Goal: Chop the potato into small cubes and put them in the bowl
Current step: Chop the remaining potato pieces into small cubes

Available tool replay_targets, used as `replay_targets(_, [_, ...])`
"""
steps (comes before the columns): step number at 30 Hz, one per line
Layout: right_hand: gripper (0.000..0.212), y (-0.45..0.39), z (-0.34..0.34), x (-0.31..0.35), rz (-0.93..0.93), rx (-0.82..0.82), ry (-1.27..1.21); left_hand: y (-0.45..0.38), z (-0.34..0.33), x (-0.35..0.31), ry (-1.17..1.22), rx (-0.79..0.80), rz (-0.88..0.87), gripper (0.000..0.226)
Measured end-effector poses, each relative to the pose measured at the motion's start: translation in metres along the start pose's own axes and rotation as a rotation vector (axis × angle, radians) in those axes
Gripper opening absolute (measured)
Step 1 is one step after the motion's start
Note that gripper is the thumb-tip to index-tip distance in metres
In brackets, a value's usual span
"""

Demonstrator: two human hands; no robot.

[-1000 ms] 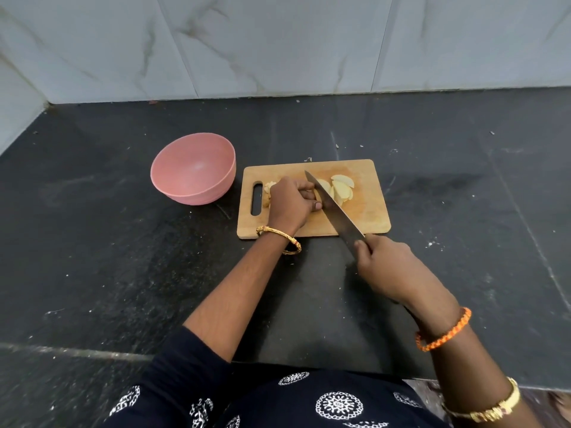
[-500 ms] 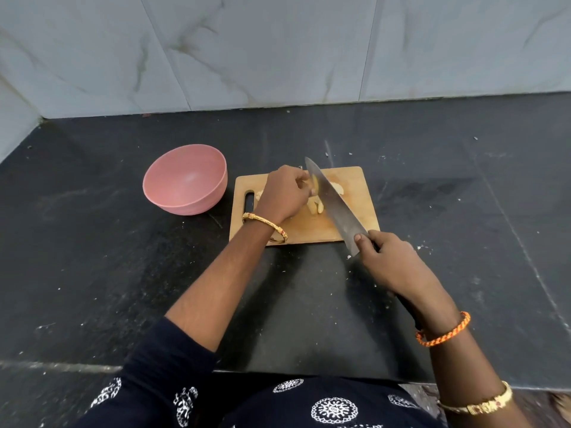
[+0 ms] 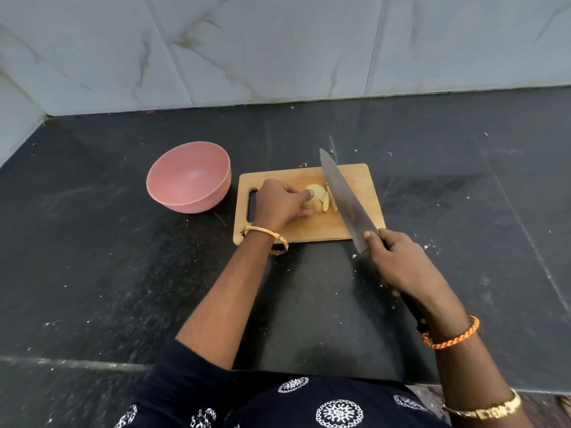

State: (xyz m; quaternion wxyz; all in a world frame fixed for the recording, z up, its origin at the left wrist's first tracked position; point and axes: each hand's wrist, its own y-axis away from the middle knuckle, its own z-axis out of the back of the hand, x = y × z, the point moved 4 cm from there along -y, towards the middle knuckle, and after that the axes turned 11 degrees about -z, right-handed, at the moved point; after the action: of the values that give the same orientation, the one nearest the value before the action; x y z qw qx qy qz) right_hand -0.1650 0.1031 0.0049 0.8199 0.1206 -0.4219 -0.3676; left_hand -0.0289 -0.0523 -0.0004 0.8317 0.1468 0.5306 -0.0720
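Head view: potato slices [image 3: 319, 199] lie mid-way on the wooden cutting board [image 3: 355, 223], on a black countertop [image 3: 123, 273].
Left hand [image 3: 282, 203] presses curled fingers onto the slices; right hand [image 3: 398, 264] is clenched round the chef's knife [image 3: 343, 199], blade just right of them. An empty pink bowl [image 3: 189, 177] sits just left of the board. Bare counter lies right, tiled wall [image 3: 278, 47] behind.

Pink bowl [image 3: 188, 177], black counter [image 3: 92, 257], pale potato [image 3: 318, 197]
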Motion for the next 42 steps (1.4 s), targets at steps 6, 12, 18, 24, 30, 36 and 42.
replay_targets(6, [0.036,-0.001,0.001,0.001,0.004,-0.001,-0.029,-0.004,-0.011,0.002,-0.245,0.036,-0.133,0.026])
replay_targets(12, [0.039,-0.002,0.001,-0.007,-0.015,-0.02,-0.055,-0.006,0.0,-0.013,-0.612,0.108,-0.41,0.03])
replay_targets(18, [0.038,-0.001,-0.001,-0.005,-0.001,-0.019,-0.059,-0.016,-0.001,-0.015,-0.717,0.356,-0.514,0.042])
replay_targets(24, [0.039,0.0,-0.002,-0.005,-0.004,-0.012,-0.063,-0.02,0.0,-0.02,-0.764,0.473,-0.554,0.044])
replay_targets(30, [0.039,-0.001,-0.002,-0.004,-0.004,-0.023,-0.078,-0.017,0.003,-0.015,-0.822,0.406,-0.52,0.035])
replay_targets(36, [0.037,0.0,-0.004,0.001,0.011,-0.01,-0.078,-0.01,-0.007,-0.014,-0.843,0.104,-0.485,0.033])
replay_targets(42, [0.039,-0.001,-0.005,0.0,0.016,-0.02,-0.079,-0.005,-0.009,-0.012,-0.661,0.01,-0.412,0.029])
